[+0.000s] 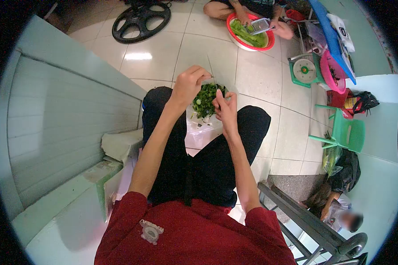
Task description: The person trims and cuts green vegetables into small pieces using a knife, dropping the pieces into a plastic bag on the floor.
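Chopped dark green leaves point(203, 100) with pale bits lie in a clear plastic bag point(199, 134) between the knees. Over the left edge of the pile is my left hand point(190, 86), its fingertips pinched together near a thin strand. My right hand point(226, 109) is at the pile's right side, thumb and fingers closed at the lower end of that same thin line. The strand point(211, 66) rises above both hands; it is too fine to identify. Whatever sits inside each pinch is too small to name.
Another person's hands point(245, 20) hold a grater over a red-rimmed basin point(231, 33) of green produce. A black wheel-shaped base point(139, 22) stands at upper left. On the right are a scale point(304, 70), pink basin point(325, 70), green chair point(351, 132) and metal rail point(296, 210).
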`<state>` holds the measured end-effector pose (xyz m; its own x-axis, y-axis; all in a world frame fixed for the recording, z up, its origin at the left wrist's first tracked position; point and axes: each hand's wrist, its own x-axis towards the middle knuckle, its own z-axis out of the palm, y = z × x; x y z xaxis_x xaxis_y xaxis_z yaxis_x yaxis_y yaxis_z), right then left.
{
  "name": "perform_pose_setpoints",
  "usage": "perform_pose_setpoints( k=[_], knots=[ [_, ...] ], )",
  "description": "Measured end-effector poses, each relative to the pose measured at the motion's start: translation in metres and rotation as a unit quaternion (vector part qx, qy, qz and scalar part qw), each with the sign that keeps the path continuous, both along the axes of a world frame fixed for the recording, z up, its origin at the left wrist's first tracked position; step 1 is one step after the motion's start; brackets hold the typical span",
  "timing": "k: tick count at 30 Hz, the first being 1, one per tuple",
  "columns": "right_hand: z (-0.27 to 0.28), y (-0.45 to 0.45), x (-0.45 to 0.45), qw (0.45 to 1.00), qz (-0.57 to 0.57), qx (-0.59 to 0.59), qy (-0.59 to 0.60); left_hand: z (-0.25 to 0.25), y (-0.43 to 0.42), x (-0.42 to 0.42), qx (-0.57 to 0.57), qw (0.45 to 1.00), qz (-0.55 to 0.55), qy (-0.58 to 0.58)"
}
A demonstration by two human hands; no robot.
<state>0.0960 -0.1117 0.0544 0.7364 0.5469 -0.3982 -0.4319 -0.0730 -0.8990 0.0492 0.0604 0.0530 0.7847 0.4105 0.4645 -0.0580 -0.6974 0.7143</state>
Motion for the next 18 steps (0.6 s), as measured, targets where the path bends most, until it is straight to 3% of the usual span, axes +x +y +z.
perform_pose_setpoints(
  k=[5, 7, 9, 11, 18],
  knots=[
    [-0.005, -0.006, 0.001, 1.0, -0.004, 0.014, 0.01, -0.003, -0.002, 0.003, 0.0, 1.0, -0.002, -0.024],
    [-0.007, -0.009, 0.004, 0.997, -0.011, -0.027, 0.075, 0.005, -0.004, 0.002, -0.008, 1.0, 0.001, -0.024],
    [-0.006, -0.014, 0.006, 0.997, -0.018, -0.024, 0.077, 0.013, -0.004, 0.001, -0.083, 0.996, 0.019, -0.022],
    [-0.005, -0.015, 0.008, 0.996, -0.025, -0.022, 0.077, 0.013, -0.004, 0.003, -0.081, 0.996, 0.006, -0.025],
    [-0.009, -0.017, 0.019, 0.988, -0.134, 0.043, 0.062, 0.006, -0.001, 0.004, -0.089, 0.996, 0.006, 0.002]
  ],
)
